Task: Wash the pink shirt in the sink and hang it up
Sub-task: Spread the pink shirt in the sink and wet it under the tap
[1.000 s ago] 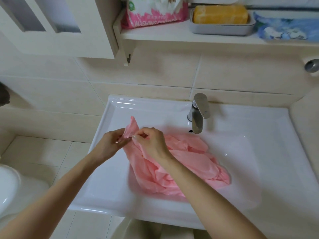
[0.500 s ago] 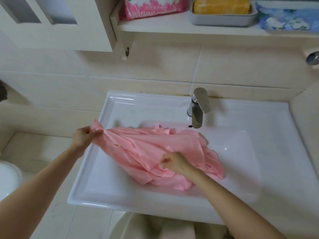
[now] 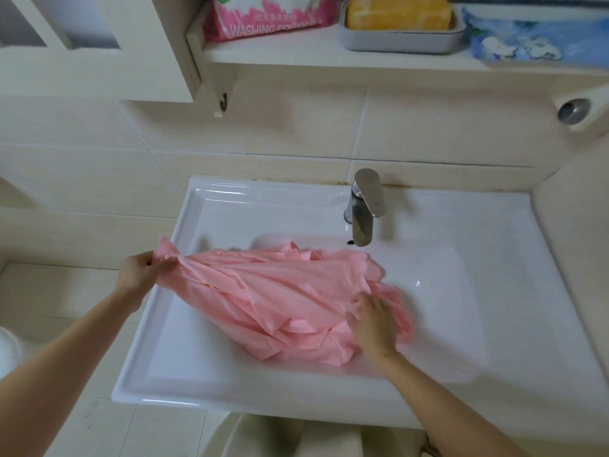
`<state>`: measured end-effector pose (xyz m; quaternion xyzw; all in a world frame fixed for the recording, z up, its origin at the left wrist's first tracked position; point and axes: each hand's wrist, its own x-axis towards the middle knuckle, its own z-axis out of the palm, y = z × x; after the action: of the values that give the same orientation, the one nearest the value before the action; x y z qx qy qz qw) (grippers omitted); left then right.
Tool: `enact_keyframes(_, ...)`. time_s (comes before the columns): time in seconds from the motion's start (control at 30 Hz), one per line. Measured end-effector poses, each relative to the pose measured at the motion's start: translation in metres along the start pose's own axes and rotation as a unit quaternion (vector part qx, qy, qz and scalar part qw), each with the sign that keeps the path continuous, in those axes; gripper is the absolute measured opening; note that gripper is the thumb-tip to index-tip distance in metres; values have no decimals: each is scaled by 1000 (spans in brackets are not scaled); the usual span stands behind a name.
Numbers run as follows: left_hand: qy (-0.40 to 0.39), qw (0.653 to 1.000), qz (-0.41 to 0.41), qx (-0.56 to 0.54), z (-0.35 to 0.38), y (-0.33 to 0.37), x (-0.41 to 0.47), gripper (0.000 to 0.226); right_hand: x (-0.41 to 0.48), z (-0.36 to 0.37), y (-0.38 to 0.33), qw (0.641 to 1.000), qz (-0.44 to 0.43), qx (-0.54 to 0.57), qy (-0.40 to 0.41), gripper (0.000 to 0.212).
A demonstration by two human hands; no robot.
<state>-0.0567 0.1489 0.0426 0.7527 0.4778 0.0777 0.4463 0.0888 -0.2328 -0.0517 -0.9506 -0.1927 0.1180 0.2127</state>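
The pink shirt (image 3: pixel 280 291) lies bunched in the basin of the white sink (image 3: pixel 158 367), stretched out toward the left. My left hand (image 3: pixel 140 272) pinches one end of it above the sink's left rim and holds that end taut. My right hand (image 3: pixel 374 324) lies on the crumpled folds at the shirt's right side, its fingers fairly straight and pressing into the fabric. No water runs from the steel faucet (image 3: pixel 364 206) behind the shirt.
A shelf above the sink carries a pink washing powder bag (image 3: pixel 267 14), a yellow soap bar (image 3: pixel 398 11) in a grey dish (image 3: pixel 402 41) and a blue patterned pack (image 3: pixel 534 41). A small hook (image 3: pixel 224 102) hangs under the shelf. A white toilet edge (image 3: pixel 8 351) shows at lower left.
My hands, together at the shirt's end a second ago, have parted. The left pulled that end out over the left rim; the right slid right and down along the fabric.
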Motion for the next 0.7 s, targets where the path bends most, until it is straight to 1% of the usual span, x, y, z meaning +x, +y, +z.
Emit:
enact_keyframes(0.03,3,1000,2,-2,0,0,-2,43,4,1,20,998,35,-29,-44,36)
enact_keyframes(0.07,4,1000,6,-2,1,1,-3,45,6,3,34,991,42,-59,-108,50)
enact_keyframes(0.1,6,1000,9,1,1,3,-4,45,4,7,44,981,32,-94,-169,52)
enact_keyframes(0.13,7,1000,13,4,1,5,-4,43,0,13,47,970,13,-120,-211,42)
enact_keyframes(0.17,9,1000,20,7,1,7,-3,42,-4,20,48,965,-10,-127,-231,31)
enact_keyframes(0.23,12,999,32,13,0,8,0,49,-5,19,43,952,-32,-111,-283,18)
enact_keyframes(0.27,12,999,37,10,-2,9,2,54,0,8,43,939,-26,-73,-336,12)
enact_keyframes(0.3,14,999,36,5,-3,10,4,56,9,-8,47,915,-15,-3,-403,6)
enact_keyframes(0.33,12,999,38,-1,-3,11,4,54,18,-32,51,885,14,86,-457,8)
enact_keyframes(0.37,10,999,39,-8,-2,11,4,48,25,-58,57,850,55,183,-490,10)
enact_keyframes(0.4,11,999,37,-14,-1,12,3,40,29,-83,65,817,94,283,-493,16)
enact_keyframes(0.47,14,999,37,-34,1,11,4,27,35,-124,81,771,129,439,-444,34)
enact_keyframes(0.5,12,998,36,-49,3,12,5,25,39,-137,89,766,141,490,-391,44)
enact_keyframes(0.53,8,998,34,-61,4,15,4,22,43,-148,92,778,150,511,-335,51)
enact_keyframes(0.57,2,997,25,-68,5,19,4,19,49,-151,97,800,165,507,-275,52)
enact_keyframes(0.6,-5,997,17,-71,7,23,4,15,58,-147,104,832,197,476,-205,45)
enact_keyframes(0.63,-7,997,9,-70,10,25,6,12,66,-140,109,866,233,425,-125,35)
enact_keyframes(0.67,-4,998,2,-66,13,28,6,11,72,-130,112,893,263,363,-44,30)
enact_keyframes(0.7,4,998,-5,-62,15,30,7,12,77,-118,118,906,276,321,18,33)
